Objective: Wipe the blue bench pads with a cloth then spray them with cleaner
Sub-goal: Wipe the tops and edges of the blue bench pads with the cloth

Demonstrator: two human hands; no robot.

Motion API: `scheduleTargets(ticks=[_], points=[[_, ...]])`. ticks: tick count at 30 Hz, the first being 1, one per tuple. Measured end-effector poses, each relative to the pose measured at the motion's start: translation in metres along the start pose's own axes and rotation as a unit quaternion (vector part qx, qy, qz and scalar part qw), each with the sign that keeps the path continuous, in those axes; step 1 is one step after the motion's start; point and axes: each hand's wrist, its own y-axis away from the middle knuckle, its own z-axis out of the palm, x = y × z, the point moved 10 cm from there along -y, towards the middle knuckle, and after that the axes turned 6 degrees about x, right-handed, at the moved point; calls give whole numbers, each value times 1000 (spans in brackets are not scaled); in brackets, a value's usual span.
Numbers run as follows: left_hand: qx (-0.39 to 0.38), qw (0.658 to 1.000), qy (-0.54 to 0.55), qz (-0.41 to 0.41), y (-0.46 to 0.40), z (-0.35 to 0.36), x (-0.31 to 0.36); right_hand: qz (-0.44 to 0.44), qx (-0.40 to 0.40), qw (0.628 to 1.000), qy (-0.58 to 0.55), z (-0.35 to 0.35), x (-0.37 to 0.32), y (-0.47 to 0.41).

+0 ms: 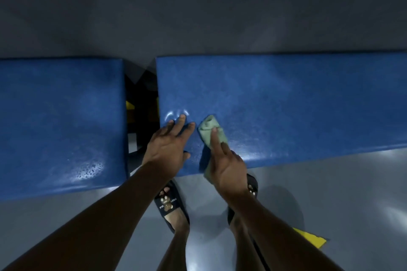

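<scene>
Head view, looking straight down. Two blue bench pads lie side by side with a dark gap between them: left pad [59, 125], right pad [286, 103]. Both hands are on the right pad, near its left end and front edge. Left hand [168, 145] rests flat, palm down, fingers straight and slightly spread; fingertips [182, 117] press into the vinyl, and bright crease marks curve around them. It holds nothing. Right hand [229, 168] grips a pale green cloth [211, 132]: index finger extended along the top of the cloth, pressing it onto the pad, remaining fingers curled round the trailing end, which hangs over the front edge of the pad. The bunched front of the cloth lies just beside the left fingertips, not touching them. Left pad shows a patch of droplets [90, 169] near its front right corner, with a sheen round it. Right pad surface glossy near the hands. Below the pads, grey floor [330, 193]; both feet in dark slides [169, 207], toes toward the bench. A yellow marking [308, 238] on the floor at lower right. Yellow parts visible in the gap, too dark to identify.
</scene>
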Motion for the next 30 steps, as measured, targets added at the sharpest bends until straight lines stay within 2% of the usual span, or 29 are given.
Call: scheduleTargets(ticks=[2, 3, 4, 5, 6, 8, 9, 11, 13, 14, 16, 18, 20, 22, 23, 25, 27, 28, 30], points=[[-9, 1000, 9, 3, 0, -1, 0, -119, -4, 991, 61, -8, 5, -8], [-9, 1000, 14, 1, 0, -2, -1, -142, -10, 986, 90, -18, 17, -15], [-9, 1000, 15, -1, 0, -3, -2, -123, -17, 985, 120, -30, 44, -23], [-10, 1000, 15, -3, -1, -3, -2, -62, -27, 988, 137, -44, 79, -33], [-13, 1000, 13, -3, -1, -3, -2, 35, -45, 989, 139, -59, 119, -42], [-12, 1000, 16, -3, -1, -3, -2, 262, -57, 958, 99, -83, 193, -37], [-8, 1000, 19, -2, -1, -3, -3, 338, -38, 938, 66, -88, 209, -30], [2, 1000, 22, -1, 0, -5, -4, 390, 27, 920, 8, -78, 198, -26], [9, 1000, 19, -2, 1, -8, -4, 358, 87, 928, -43, -52, 149, -28], [15, 1000, 14, -1, 2, -9, -3, 301, 106, 946, -51, -37, 115, -34], [20, 1000, 9, 7, 1, -13, -2, 148, 89, 985, -23, -12, 33, -42], [25, 1000, 10, 7, -1, -13, -3, 0, 32, 999, 31, 5, -21, -44], [16, 1000, 6, 5, -5, -15, -3, -116, 13, 992, 39, -2, -25, -54], [17, 1000, 11, 0, -10, -19, -3, -141, 25, 988, 61, -20, 12, -73], [22, 1000, 11, -3, -11, -22, -4, -96, 20, 993, 69, -32, 45, -86], [31, 1000, -3, 0, -10, -28, -2, 78, -8, 995, 59, -59, 127, -112], [31, 999, -28, -1, -10, -30, 0, 253, -23, 966, 50, -84, 191, -119], [27, 999, -37, -6, -10, -29, -1, 315, -18, 948, 34, -89, 204, -118], [14, 999, -32, -14, -10, -26, -3, 369, 25, 929, -31, -82, 192, -115]])
